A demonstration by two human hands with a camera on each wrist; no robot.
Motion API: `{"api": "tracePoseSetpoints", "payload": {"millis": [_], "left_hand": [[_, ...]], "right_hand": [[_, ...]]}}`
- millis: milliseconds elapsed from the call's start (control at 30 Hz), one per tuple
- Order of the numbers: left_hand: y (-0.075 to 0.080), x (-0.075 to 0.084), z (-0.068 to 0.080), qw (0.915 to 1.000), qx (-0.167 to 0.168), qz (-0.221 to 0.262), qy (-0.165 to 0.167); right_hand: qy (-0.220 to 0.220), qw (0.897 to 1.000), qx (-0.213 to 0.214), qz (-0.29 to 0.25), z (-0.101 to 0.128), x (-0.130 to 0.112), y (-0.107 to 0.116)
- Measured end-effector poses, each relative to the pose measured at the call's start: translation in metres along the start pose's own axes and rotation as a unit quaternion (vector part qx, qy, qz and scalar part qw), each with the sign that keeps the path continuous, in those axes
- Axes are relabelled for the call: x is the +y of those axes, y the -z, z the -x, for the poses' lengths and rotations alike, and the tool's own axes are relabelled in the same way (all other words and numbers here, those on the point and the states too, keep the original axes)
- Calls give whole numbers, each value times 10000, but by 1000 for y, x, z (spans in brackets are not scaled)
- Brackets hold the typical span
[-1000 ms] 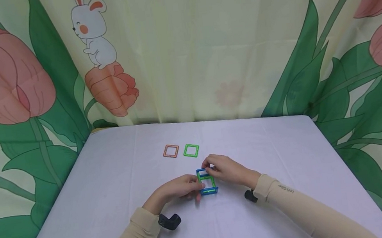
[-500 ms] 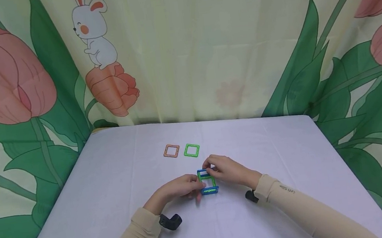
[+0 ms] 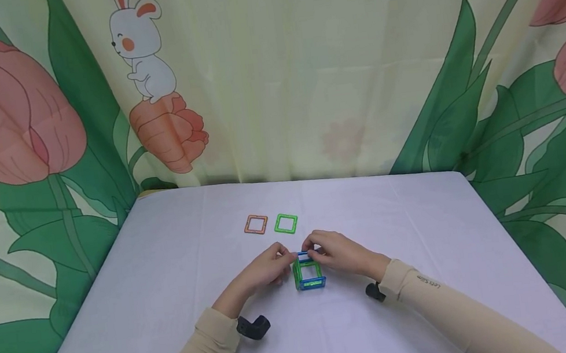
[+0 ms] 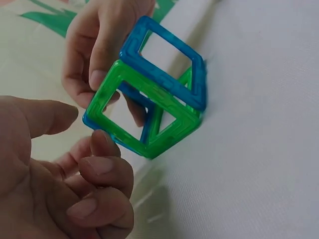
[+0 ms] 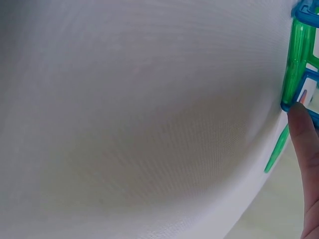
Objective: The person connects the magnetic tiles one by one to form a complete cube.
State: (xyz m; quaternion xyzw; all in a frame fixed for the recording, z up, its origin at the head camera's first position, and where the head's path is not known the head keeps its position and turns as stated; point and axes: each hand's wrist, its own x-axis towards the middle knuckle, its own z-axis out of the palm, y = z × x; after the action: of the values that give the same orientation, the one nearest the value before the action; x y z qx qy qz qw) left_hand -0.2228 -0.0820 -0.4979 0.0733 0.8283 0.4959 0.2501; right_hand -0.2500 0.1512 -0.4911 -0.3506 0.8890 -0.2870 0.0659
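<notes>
Compared with a moment ago, the left hand has come up from the low near side of the open cube of blue and green translucent plastic square frames to its far top edge, where it now meets the right hand. Both hands pinch that upper rim from opposite sides, thumb and forefinger curled on the frame; the left wrist view shows right-hand fingers round the blue-green corner and the left fingertips just touching the cube's near edge. The cube itself now reads squarer and more upright, so the walls seem to be joined into a box, standing on the table near the person's forearms.

The table wears a pale lilac-white cloth. Beyond the cube lie a flat orange plastic square frame and a flat green plastic square frame, side by side, apart from each other. Behind hangs a cream curtain printed with tulips, leaves and a white rabbit.
</notes>
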Motion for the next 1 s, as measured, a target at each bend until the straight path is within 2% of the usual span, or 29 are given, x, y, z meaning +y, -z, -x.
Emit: {"api": "tracePoseSetpoints", "payload": {"millis": [100,267,367,500,767,1000], "left_hand": [[3,-4,-5,9993,69,302,-199],[5,-8,-9,9981,-208,473,-334],[5,-8,-10,9979,-274,478,-347],[6,-7,-9,9982,-245,451,-324],[7,-7,-5,9986,-257,402,-227],[10,-12,1,9987,-286,336,-246]], "right_hand": [[-69,10000,-16,10,0,1,0],[-53,10000,-48,2,-1,-1,1],[-65,9998,-91,-170,-1,-2,3],[-299,9990,-60,-312,-1,-1,7],[-689,9974,194,-116,1,11,10],[-749,9966,329,33,-2,22,6]]}}
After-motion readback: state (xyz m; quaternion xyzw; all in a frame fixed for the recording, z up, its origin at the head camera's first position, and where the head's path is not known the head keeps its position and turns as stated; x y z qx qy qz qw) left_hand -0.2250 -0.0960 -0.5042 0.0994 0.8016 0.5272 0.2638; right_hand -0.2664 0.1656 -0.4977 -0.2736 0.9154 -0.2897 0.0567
